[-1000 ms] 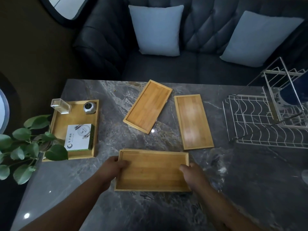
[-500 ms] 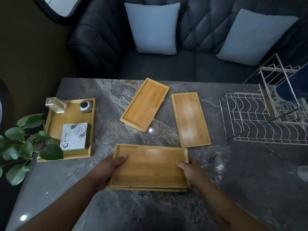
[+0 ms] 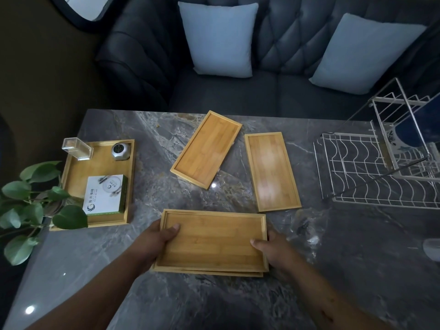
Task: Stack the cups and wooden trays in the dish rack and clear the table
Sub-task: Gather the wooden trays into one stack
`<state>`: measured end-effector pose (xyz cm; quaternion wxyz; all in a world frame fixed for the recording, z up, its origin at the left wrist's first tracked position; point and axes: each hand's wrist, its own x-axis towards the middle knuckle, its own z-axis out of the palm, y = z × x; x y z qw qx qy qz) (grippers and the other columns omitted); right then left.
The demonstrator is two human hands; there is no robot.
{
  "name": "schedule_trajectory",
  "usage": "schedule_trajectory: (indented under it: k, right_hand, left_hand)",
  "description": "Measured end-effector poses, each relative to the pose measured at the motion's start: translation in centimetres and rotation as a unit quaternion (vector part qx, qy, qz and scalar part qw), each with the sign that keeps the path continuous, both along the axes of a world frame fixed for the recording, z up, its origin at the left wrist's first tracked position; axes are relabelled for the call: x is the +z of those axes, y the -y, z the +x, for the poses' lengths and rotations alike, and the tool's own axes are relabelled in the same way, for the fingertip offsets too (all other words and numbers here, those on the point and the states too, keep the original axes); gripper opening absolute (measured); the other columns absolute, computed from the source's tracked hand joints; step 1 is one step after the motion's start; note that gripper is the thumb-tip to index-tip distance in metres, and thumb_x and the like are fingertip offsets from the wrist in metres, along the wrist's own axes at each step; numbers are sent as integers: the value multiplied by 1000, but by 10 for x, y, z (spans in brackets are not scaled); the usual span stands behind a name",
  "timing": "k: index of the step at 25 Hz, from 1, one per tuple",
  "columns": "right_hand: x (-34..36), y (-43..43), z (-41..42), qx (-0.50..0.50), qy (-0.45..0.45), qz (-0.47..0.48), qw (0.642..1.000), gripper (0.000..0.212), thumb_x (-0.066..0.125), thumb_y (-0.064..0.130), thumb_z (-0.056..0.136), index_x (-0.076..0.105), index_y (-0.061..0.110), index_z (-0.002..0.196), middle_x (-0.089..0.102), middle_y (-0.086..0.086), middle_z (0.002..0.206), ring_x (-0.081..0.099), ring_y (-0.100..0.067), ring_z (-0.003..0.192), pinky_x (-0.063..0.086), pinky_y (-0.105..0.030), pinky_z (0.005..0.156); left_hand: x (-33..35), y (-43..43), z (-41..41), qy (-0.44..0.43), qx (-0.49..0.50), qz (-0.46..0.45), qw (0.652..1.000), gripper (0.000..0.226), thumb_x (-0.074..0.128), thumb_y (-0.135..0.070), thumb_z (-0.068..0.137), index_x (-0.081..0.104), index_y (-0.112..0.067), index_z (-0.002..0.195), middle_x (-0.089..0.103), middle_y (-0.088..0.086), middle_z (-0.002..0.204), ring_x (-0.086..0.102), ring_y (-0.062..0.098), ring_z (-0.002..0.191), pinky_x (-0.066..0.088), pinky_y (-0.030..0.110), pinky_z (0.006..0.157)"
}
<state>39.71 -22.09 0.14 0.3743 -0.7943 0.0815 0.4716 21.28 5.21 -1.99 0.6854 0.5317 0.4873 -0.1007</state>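
Stacked trays (image 3: 212, 241), left hand (image 3: 154, 239), right hand (image 3: 273, 251) gripping ends, thumbs on top

A home sitting room, marked by a tufted dark sofa (image 3: 297, 44), two pale cushions (image 3: 219, 39) propped on it, a marble-topped table (image 3: 166, 306) set before it, a leafy plant (image 3: 31, 206) placed alongside

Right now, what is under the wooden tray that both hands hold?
A second wooden tray lies under the top tray; only its near edge shows. Its face is covered, so whether anything lies between them cannot be seen.
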Motion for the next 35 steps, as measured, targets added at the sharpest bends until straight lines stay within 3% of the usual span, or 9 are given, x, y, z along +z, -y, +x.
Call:
schedule_trajectory:
  k: [2,5,8,11,14,20,23,26,35]
  right_hand:
    - [-2,-5,-5,15,31,-31,999,36,72,24,92,65,11,125,71,-6,116,67,-24,102,57,-45,91]
    - [3,-15,-8,61,100,-106,987,43,68,33,93,61,10,129,67,-10,126,63,-28,111,48,-33,89]
    - [7,-25,-10,56,119,-141,981,48,64,29,94,56,6,135,63,-14,134,59,-33,121,42,-31,86]
    - [5,-32,-15,10,90,-119,989,58,63,23,92,47,5,145,60,-16,139,58,-35,124,48,-37,99]
    - [6,-33,-19,-19,75,-103,992,62,64,21,91,45,5,148,59,-15,140,57,-34,125,48,-42,104]
    - [12,-38,-23,-9,60,-118,991,55,62,23,92,47,4,141,61,-15,133,60,-33,118,45,-32,86]
    - [13,-33,-22,-24,46,-99,994,44,60,23,93,55,6,133,64,-8,111,61,-25,95,42,-31,74]
    - [13,-30,-21,-45,33,-94,994,35,59,25,93,58,8,124,59,1,93,56,-17,83,46,-35,77]
    - [15,-30,-15,-14,48,-105,993,43,57,27,94,58,7,132,64,-11,117,60,-28,102,47,-36,83]
  left_hand:
    - [0,4,5,-23,-17,67,997,47,69,-44,94,56,-20,132,67,2,117,66,23,103,54,40,81]
    - [0,9,13,-34,-13,128,991,49,67,-43,96,51,-18,136,64,2,119,62,16,100,48,34,76]
    - [1,11,20,-47,-24,174,983,50,65,-42,96,53,-17,138,62,6,124,62,21,104,50,42,87]
    - [0,10,28,-117,-58,234,963,62,64,-47,95,49,-16,146,45,15,142,51,34,123,43,52,107]
    - [-4,8,33,-156,-89,248,952,67,61,-50,95,47,-10,148,43,20,144,47,37,126,40,52,109]
    - [0,14,34,-186,-97,273,939,71,64,-46,92,44,-11,150,45,19,145,51,39,126,44,53,105]
    - [5,13,33,-169,-107,270,942,56,59,-44,94,53,-13,142,58,15,134,57,35,117,47,52,102]
    - [10,13,29,-156,-86,239,955,48,55,-38,98,55,-16,140,62,13,128,59,34,112,48,52,100]
    - [15,8,27,-161,-67,227,958,56,62,-34,95,47,-14,146,59,15,137,58,36,118,48,51,102]
